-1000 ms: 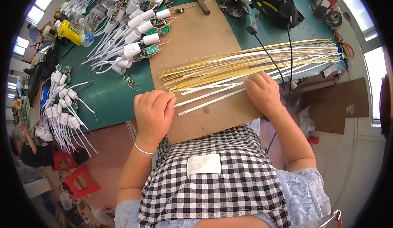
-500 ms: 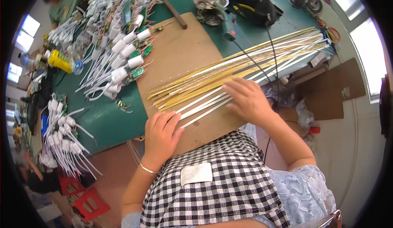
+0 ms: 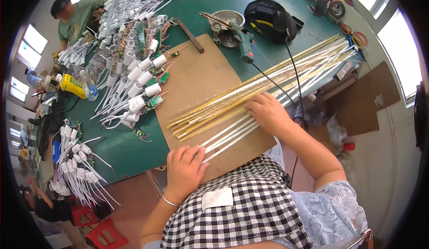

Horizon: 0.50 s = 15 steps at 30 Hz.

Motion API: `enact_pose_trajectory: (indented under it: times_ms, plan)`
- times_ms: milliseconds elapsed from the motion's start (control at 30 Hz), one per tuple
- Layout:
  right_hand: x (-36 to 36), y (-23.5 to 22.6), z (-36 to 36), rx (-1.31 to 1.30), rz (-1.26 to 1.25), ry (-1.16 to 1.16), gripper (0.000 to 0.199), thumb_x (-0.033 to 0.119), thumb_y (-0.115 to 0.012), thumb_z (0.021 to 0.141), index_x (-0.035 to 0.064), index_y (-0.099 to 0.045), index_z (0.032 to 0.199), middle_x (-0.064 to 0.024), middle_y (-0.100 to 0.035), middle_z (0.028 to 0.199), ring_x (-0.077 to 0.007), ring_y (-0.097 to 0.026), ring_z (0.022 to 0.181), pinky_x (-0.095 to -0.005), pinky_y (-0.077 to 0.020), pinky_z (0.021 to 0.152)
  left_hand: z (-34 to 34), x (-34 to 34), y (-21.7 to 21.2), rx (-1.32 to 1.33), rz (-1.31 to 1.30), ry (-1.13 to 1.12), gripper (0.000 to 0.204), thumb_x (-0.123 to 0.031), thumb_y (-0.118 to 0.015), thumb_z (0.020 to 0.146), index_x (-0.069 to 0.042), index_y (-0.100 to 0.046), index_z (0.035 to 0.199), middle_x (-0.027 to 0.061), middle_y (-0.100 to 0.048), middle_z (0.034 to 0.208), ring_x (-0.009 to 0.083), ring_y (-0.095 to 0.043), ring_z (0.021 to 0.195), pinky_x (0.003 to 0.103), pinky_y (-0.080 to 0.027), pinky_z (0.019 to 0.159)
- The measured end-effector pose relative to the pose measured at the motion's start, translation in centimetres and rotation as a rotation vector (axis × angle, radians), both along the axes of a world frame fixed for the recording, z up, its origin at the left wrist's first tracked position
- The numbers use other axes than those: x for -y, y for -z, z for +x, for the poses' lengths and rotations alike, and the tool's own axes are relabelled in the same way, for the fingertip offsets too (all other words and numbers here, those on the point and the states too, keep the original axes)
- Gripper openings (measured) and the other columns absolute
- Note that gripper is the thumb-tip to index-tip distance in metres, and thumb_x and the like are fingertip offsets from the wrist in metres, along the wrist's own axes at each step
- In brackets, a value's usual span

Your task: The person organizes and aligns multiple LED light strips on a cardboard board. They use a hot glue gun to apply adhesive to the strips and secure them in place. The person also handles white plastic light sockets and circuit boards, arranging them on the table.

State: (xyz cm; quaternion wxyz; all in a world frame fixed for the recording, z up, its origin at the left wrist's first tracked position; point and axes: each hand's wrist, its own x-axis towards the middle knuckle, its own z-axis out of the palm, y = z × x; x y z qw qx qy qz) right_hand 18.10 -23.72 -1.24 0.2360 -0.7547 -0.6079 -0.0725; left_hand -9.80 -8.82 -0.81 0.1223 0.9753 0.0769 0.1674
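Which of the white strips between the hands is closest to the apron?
The lowest white strip between the left hand and right hand; all other strips lie farther from the checked apron.

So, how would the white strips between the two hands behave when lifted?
The white strips probably feel light, being thin and narrow. Their long, slender shape suggests they may sag. Lying close together, they might snag.

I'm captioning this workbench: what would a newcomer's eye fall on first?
Probably the heap of wired white tubes and green circuit boards on the left of the green tabletop. Next comes the bundle of yellow and white strips slanting across the brown board to the right, with the right hand over the nearer strips and the left hand at their left ends.
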Motion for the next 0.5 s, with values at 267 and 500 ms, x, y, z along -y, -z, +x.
enact_pose_trajectory:
  times_ms: [267, 500]
  plan:
    - [-1.3, -1.1, 2.3, 0.086, -0.283, -0.099, 0.015, 0.008, -0.058, 0.080, 0.0087, -0.062, 0.094, -0.0074, -0.060, 0.097, -0.0272, -0.059, 0.097, -0.0386, -0.0471, 0.088, -0.1, -0.2, 0.5, 0.037, -0.007, -0.003, 0.044, -0.023, -0.076, 0.074, -0.008, -0.066, 0.115, 0.0049, -0.059, 0.119, 0.0291, -0.052, 0.109, 0.046, -0.039, 0.093]
    - [-1.2, -3.1, 1.7, 0.179, -0.237, -0.095, 0.014, 0.010, -0.062, 0.075, 0.0108, -0.061, 0.089, -0.0042, -0.059, 0.095, -0.0250, -0.059, 0.096, -0.0364, -0.0524, 0.080, -0.1, -0.3, 0.5, 0.070, -0.012, -0.003, 0.043, -0.022, -0.076, 0.074, -0.009, -0.067, 0.114, 0.0037, -0.060, 0.117, 0.0279, -0.052, 0.108, 0.044, -0.040, 0.091]
